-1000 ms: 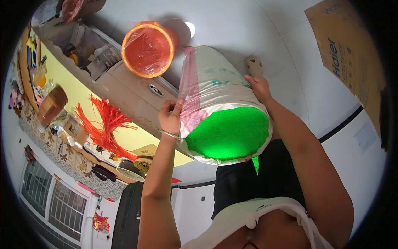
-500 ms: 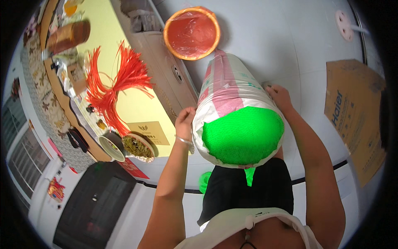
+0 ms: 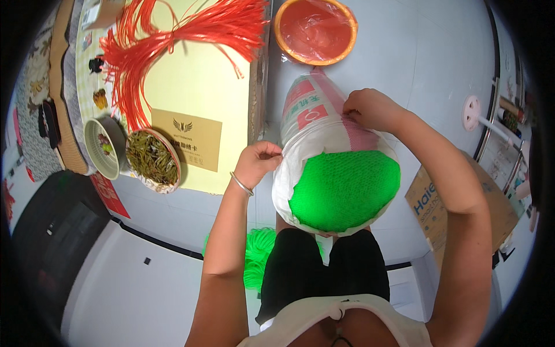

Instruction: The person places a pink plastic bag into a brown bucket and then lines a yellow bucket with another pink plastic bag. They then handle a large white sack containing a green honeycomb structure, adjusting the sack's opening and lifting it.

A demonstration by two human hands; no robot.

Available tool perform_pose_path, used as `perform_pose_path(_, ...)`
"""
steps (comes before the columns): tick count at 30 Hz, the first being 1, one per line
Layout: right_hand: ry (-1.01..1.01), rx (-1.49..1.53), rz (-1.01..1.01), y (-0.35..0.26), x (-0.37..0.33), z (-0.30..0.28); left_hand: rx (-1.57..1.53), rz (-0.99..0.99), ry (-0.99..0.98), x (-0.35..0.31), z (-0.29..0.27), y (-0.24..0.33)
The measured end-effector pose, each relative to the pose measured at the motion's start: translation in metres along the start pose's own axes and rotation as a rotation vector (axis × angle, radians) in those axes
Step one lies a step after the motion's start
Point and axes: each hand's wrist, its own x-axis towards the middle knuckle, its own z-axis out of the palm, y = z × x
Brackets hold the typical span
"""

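Observation:
A white woven sack [image 3: 298, 127] with pink-red bands stands in front of my legs, its mouth facing me. Bright green netting [image 3: 347, 188] fills it up to the rim. My left hand [image 3: 258, 165], with a bracelet at the wrist, pinches the sack's rim on the left side. My right hand [image 3: 373, 110] reaches over the sack's far right part, fingers curled closed on its fabric just beyond the rim. Part of the right fingertips is hidden by the hand itself.
A red bucket [image 3: 280, 36] with an orange rim and clear plastic lining stands beyond the sack. On the yellow tabletop [image 3: 225, 110] at left lie red plastic strips [image 3: 214, 26], a basket of dried plant pieces [image 3: 151, 159] and a pale green bowl [image 3: 94, 153]. A cardboard box [image 3: 451, 214] stands right; green netting [image 3: 257, 254] lies behind me.
My right hand has moved from the sack's right side inward over its far part. My left hand stays at the left rim. The head view has shifted, bringing the table nearer.

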Motion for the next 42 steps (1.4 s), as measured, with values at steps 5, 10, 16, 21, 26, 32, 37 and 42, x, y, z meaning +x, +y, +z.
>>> perform_pose_path(5,-0.023,-0.078,-0.031,-0.007,0.009,0.002,0.119,0.08,0.031,0.002,0.004,-0.011)
perform_pose_path(10,0.026,-0.146,-0.082,0.0,0.02,0.015,0.279,0.165,0.129,0.009,0.012,-0.014)
perform_pose_path(16,-0.005,-0.184,-0.01,0.006,0.037,0.024,0.161,0.106,0.175,0.02,0.01,-0.02)
perform_pose_path(21,0.089,0.159,-0.027,0.017,0.029,0.031,0.168,0.183,0.27,0.003,0.019,-0.031)
perform_pose_path(26,0.206,0.285,0.048,-0.022,0.025,0.044,-0.039,0.225,0.564,-0.041,0.041,-0.095)
perform_pose_path(32,0.062,0.121,-0.168,-0.035,0.045,0.032,-0.326,0.047,0.436,-0.08,0.032,-0.134)
perform_pose_path(37,-0.152,-0.048,-0.324,-0.076,0.071,0.03,-0.399,0.073,0.304,-0.088,0.029,-0.15)
perform_pose_path(42,-0.393,-0.391,-0.408,-0.119,0.099,0.046,-0.359,0.159,0.301,-0.071,0.026,-0.171)
